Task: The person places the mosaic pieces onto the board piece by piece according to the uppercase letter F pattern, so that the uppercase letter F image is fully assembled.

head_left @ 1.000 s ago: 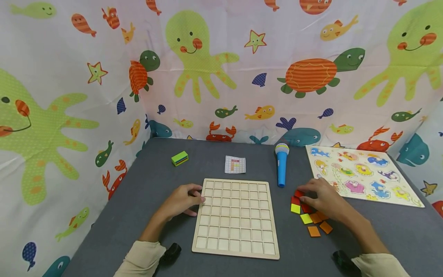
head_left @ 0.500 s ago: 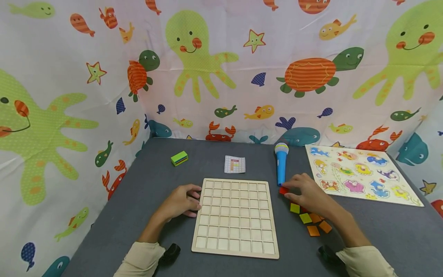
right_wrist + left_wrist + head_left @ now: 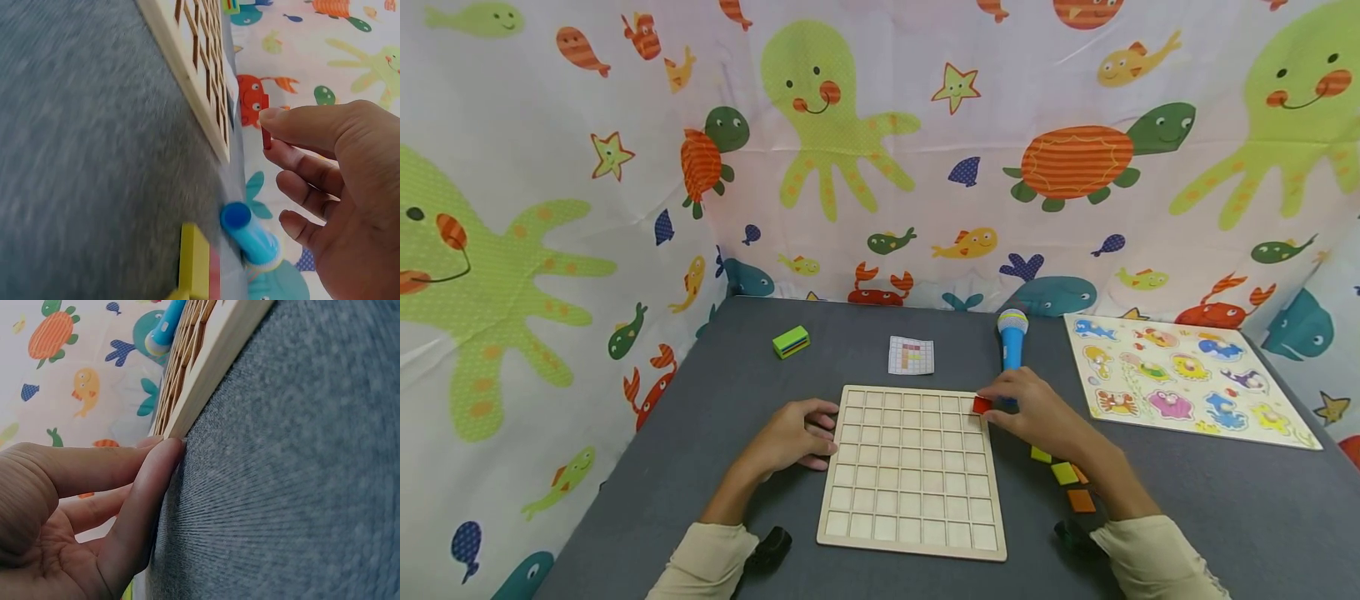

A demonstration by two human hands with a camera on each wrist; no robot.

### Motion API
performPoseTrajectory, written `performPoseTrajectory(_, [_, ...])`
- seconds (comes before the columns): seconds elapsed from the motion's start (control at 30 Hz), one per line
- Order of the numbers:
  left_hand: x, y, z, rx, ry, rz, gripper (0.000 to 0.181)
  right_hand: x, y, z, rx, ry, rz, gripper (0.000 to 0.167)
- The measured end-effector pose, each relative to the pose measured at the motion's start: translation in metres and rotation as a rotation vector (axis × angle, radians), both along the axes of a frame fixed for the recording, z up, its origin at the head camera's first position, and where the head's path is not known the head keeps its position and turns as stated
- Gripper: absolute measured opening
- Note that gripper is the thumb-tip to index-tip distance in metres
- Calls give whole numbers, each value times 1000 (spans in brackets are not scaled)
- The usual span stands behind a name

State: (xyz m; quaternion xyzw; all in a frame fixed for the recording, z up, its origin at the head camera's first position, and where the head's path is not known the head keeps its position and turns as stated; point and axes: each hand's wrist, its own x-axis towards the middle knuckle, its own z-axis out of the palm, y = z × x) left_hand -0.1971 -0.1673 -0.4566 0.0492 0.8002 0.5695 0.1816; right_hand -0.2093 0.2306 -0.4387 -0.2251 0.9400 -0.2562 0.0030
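Between thumb and finger my right hand [image 3: 1033, 412] pinches a small red square tile [image 3: 981, 405], held above the top right corner of a wooden grid board [image 3: 910, 548]. The right wrist view shows this red tile [image 3: 266, 125] edge-on, above the table and apart from the board's rim. My left hand [image 3: 792, 435] lies at the board's left side. In the left wrist view its fingertips [image 3: 167, 449] touch the board's edge [image 3: 206, 384], fingers fairly straight. Yellow tiles [image 3: 1064, 474] and orange tiles [image 3: 1081, 501] lie right of the board, partly hidden by the right forearm.
A blue toy microphone [image 3: 1012, 342] stands behind the right hand, partly covered. A printed grid card [image 3: 911, 356] lies beyond the board, with a green block-like stack [image 3: 791, 342] to its left. A sea-animal puzzle board [image 3: 1187, 383] lies at the back right.
My right hand has lifted the red tile from the loose pile and carried it left to the board's top right corner. The left hand stays at the board's left edge.
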Motion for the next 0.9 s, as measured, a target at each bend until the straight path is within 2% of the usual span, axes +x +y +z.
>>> performPoseTrajectory(0.23, [0,-1,-1,-5,4,9,60,-7,-19,1,-27,-21,40,30])
performPoseTrajectory(0.43, [0,-1,-1,-2,-2,18,60,-8,-34,1,-82,-52,63,29])
performPoseTrajectory(0.7, [-1,-1,-3,6,-6,18,61,-9,-50,-4,-114,-123,54,29])
performPoseTrajectory(0.9, [-1,0,-2,8,-8,23,61,-9,-64,-8,-118,-99,97,26])
